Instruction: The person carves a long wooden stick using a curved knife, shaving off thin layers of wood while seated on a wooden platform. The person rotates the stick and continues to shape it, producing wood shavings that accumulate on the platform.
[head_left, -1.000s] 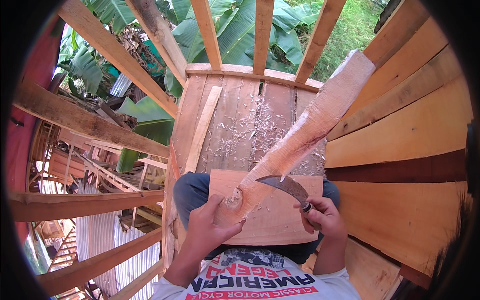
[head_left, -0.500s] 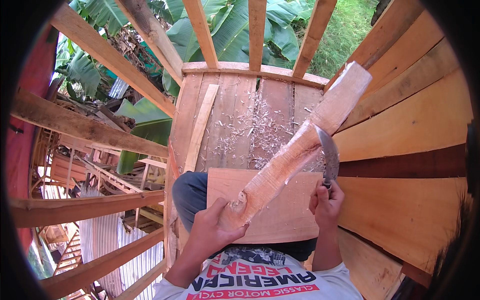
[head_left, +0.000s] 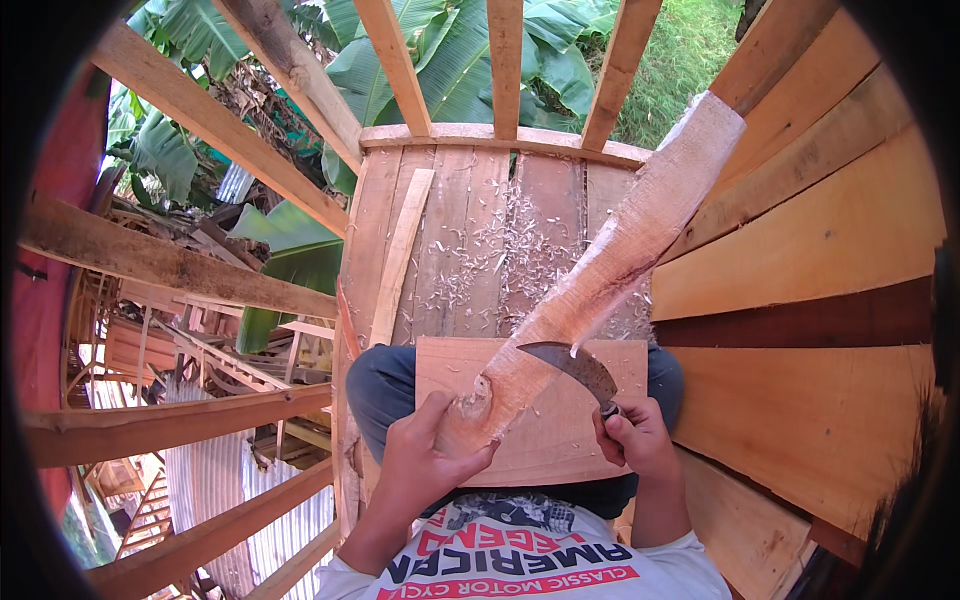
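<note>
head view, left grip (head_left: 430, 458) clasping lower end of plank (head_left: 612, 258), right grip (head_left: 642, 435) clasping sickle (head_left: 583, 372)

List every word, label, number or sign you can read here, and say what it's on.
Shirt: large red and black lettering, described rather than copied.
Red band on it: white lettering, likewise not copied.
Curved knife, long wood piece: no lettering visible.

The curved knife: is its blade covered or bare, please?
Bare. The curved knife, held in the right hand, shows uncovered metal along the curve to its tip.
</note>
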